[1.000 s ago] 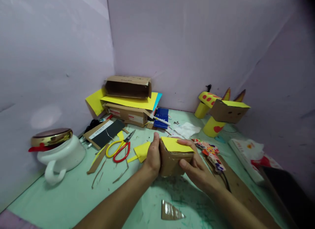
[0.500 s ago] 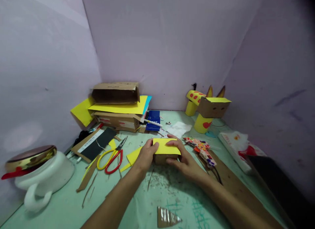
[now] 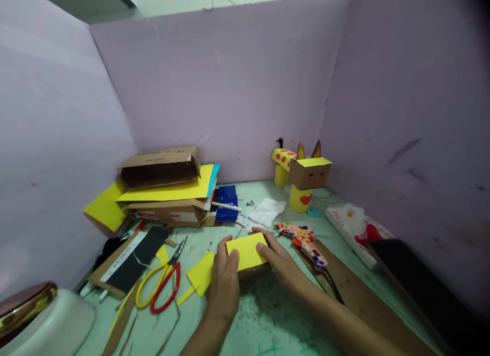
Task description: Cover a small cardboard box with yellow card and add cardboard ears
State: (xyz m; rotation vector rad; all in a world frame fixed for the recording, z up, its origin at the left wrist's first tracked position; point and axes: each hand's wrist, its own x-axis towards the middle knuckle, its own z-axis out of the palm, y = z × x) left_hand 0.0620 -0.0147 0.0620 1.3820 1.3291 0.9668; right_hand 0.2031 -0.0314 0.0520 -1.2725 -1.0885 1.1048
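Between my two hands is a small cardboard box [image 3: 248, 251] with a yellow paper top, close to the table surface. My left hand [image 3: 225, 274] grips its left side, thumb near the top's left edge. My right hand [image 3: 279, 259] holds the right side with the thumb resting on the yellow paper. Pieces of yellow paper [image 3: 202, 273] lie just left of my left hand. Farther left are scissors [image 3: 164, 284] with one yellow and one red handle, blades apart. A flower-patterned glue gun [image 3: 306, 241] lies right of my right hand.
A cardboard animal [image 3: 309, 176] with a yellow spotted body stands at the back right. Boxes and yellow sheets [image 3: 164, 192] are stacked at the back left. A white pot [image 3: 69, 320] sits front left; a cardboard strip [image 3: 360, 289] and a dark panel [image 3: 417, 289] lie right.
The camera view has tilted up and turned right. My right fingers have shifted from lying across the yellow top to the box's far right side, leaving the thumb on top.
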